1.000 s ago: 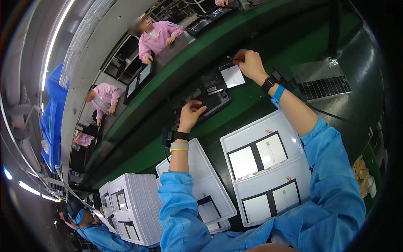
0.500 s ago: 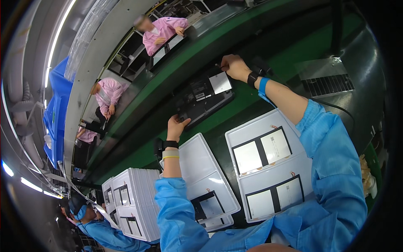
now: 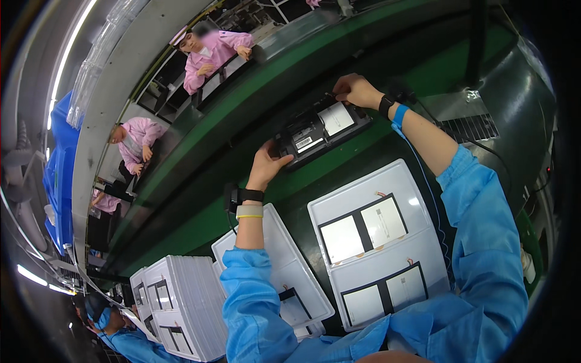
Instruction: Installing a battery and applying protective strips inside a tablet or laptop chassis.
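An opened black tablet-like device [image 3: 327, 144], with a white battery pack [image 3: 336, 118] and a small white label inside, is between my hands over the green belt. My left hand [image 3: 266, 167] grips its left end, thumb on the near corner and fingers curled round the far side. My right hand [image 3: 359, 92] is closed with the fingertips pinched at the far right corner; the hand partly hides that corner. Closer to me lies a white plastic tray [image 3: 315, 213] holding flat white-and-black battery packs [image 3: 385, 219] with short red leads.
Left of that tray lies another white tray [image 3: 266, 233], and beyond it a tall stack of trays [image 3: 196, 302]. A blue coiled cord [image 3: 431, 202] runs from my right wrist. A metal grille [image 3: 469, 127] lies at right. Co-workers in pink [image 3: 212, 55] sit across the belt.
Both hands and the device have shifted right relative to the trays. The view has swung slightly, so the trays and co-workers appear farther left. The grip at the left end stays.
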Available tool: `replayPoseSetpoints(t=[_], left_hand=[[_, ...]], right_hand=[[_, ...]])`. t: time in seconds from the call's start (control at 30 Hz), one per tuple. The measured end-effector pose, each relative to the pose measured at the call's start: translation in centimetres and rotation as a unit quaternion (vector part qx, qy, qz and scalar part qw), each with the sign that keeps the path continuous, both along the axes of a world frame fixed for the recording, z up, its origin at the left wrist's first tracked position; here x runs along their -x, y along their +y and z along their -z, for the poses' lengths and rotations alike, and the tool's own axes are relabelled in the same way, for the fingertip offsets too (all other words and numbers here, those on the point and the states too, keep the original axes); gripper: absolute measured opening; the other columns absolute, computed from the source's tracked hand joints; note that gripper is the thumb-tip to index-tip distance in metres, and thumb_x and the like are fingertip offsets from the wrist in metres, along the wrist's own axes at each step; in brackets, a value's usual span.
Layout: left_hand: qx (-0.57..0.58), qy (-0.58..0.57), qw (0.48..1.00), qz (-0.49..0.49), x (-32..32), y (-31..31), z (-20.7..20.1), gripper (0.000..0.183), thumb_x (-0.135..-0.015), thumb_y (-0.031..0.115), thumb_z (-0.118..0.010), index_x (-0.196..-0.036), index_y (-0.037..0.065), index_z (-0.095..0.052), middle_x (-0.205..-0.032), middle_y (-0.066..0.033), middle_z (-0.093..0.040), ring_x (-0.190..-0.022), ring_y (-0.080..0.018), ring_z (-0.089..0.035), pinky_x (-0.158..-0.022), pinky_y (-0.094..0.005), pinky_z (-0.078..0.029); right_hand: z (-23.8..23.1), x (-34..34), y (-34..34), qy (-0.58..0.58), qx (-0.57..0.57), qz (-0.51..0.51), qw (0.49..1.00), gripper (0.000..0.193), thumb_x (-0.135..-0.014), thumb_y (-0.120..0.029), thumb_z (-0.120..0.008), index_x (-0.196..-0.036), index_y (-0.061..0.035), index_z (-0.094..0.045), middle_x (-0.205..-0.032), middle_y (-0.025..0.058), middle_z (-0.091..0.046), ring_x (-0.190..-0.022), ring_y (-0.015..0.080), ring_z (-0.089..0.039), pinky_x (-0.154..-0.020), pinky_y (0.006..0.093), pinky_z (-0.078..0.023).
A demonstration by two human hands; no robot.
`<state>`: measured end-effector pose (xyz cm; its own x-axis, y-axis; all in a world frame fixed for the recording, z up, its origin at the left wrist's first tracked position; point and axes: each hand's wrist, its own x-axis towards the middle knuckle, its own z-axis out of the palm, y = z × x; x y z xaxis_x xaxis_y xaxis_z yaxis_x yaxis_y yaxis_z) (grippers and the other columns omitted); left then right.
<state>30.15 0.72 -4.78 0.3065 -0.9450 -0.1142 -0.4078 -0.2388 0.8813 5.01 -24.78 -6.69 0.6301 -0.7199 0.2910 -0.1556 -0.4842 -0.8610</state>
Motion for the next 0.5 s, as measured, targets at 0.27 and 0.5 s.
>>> replayPoseSetpoints(t=[0.27, 0.5], left_hand=[[0.109, -0.316, 0.935, 0.115, -0.4, -1.3, -0.3, 0.128, -0.056, 0.031, -0.100, -0.159, 0.001, -0.031, -0.159, -0.0218, -0.043, -0.145, -0.0343, -0.045, -0.121, -0.0406, -0.036], [0.078, -0.278, 0.948, 0.135, -0.2, -1.4, -1.2, 0.115, -0.053, 0.027, -0.101, -0.151, 0.003, -0.046, -0.151, -0.0186, -0.051, -0.139, -0.0340, -0.051, -0.119, -0.0403, -0.039]], right_hand=[[0.7, -0.8, 0.0, 0.025, 0.008, -0.044, 0.999, 0.012, -0.082, -0.001, -0.077, -0.094, 0.0022, -0.073, -0.083, 0.0142, -0.075, -0.074, 0.0196, -0.074, -0.068, 0.0324, -0.058], [0.9, -0.9, 0.9, 0.002, 0.033, -0.054, 0.998, 0.016, -0.082, -0.004, -0.076, -0.097, 0.0019, -0.073, -0.093, 0.0170, -0.075, -0.089, 0.0301, -0.073, -0.082, 0.0375, -0.058]])
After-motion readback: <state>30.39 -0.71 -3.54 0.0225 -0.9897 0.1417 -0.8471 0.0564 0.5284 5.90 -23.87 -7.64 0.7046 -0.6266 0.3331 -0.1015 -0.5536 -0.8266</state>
